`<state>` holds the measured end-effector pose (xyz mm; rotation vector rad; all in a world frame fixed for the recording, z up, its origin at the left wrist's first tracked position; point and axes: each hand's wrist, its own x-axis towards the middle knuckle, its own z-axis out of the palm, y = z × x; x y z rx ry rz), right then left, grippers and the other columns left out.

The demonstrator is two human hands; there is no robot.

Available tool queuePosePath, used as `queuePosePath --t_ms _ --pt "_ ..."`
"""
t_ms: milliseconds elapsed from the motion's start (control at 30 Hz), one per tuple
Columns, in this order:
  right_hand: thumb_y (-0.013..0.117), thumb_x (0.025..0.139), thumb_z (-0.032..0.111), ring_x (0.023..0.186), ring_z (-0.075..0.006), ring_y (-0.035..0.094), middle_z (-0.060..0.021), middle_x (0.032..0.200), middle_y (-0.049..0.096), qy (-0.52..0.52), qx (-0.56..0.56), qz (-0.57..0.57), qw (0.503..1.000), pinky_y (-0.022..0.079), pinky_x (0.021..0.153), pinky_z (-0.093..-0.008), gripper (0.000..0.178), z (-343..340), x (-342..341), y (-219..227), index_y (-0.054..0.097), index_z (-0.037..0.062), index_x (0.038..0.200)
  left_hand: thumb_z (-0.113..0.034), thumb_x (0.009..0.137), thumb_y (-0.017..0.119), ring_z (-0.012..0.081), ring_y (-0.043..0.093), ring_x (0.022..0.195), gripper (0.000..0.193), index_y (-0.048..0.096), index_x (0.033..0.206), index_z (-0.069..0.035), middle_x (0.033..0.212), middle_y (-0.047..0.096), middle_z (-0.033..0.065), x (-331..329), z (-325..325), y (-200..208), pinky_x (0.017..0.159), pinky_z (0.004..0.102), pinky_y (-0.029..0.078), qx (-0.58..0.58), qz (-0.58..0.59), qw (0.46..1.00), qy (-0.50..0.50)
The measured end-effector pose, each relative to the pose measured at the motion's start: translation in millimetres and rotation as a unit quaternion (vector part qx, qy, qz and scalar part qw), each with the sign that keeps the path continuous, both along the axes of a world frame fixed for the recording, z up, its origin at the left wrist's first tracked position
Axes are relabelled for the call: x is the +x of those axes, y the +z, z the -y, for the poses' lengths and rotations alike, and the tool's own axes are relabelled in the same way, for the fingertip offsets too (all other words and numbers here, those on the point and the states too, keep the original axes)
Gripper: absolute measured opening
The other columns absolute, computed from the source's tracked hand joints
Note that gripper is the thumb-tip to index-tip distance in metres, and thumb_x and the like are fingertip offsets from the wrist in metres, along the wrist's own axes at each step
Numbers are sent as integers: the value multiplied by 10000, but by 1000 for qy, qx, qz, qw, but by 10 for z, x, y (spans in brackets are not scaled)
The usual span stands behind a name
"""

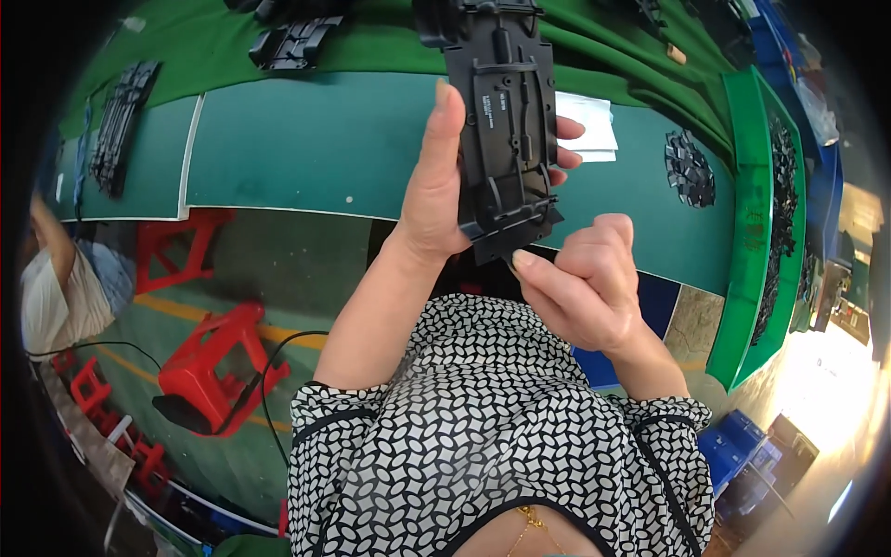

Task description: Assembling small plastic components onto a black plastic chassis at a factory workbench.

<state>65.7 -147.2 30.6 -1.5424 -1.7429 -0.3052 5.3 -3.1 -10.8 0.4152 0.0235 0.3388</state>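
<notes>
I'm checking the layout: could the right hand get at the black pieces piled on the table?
Probably yes: between the right hand and the piled pieces, only green tabletop shows, though that hand is at the black molded part.

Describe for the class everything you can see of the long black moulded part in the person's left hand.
The long black moulded part looks like rigid plastic. Its visible face has raised ribs, crossbars, small round features and a patch of pale print; its outline is uneven. It is held lengthwise, the far end reaching the picture's top edge, the near end toward the chest. The left hand grips it, thumb along one side, fingertips past the other. The curled right hand meets its near end; exact contact is unclear.
</notes>
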Motion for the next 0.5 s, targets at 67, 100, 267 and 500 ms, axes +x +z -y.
queuePosePath --t_ms 67,100,267,500 --pt "746 542 -40 640 -172 457 -2 740 435 -3 -23 32 999 325 580 -327 397 -25 -37 -26 661 55 918 -737 836 244 263 604 959 923 441 1237 71 1176 534 234 -4 4 -9 825 372 525 -2 1 1000 -8" --pt "750 515 -5 643 -170 459 2 739 436 0 -23 48 999 325 596 -324 429 -30 -24 -38 671 53 933 -741 833 245 257 600 956 925 445 1235 68 1177 536 225 -4 6 -7 825 365 519 7 -3 1000 -10" --pt "742 505 12 639 -166 457 8 731 436 14 -34 74 997 319 595 -323 407 -65 -34 -57 682 48 905 -684 858 345 222 599 934 771 450 1234 -19 1106 571 171 -22 21 34 787 313 512 16 -2 1000 -5" --pt "734 496 13 633 -157 454 11 723 434 18 -38 101 994 309 589 -319 390 -80 -31 -56 687 45 881 -693 835 395 222 609 911 794 457 1229 -7 1063 592 162 -8 22 26 780 311 511 33 -12 999 -3"
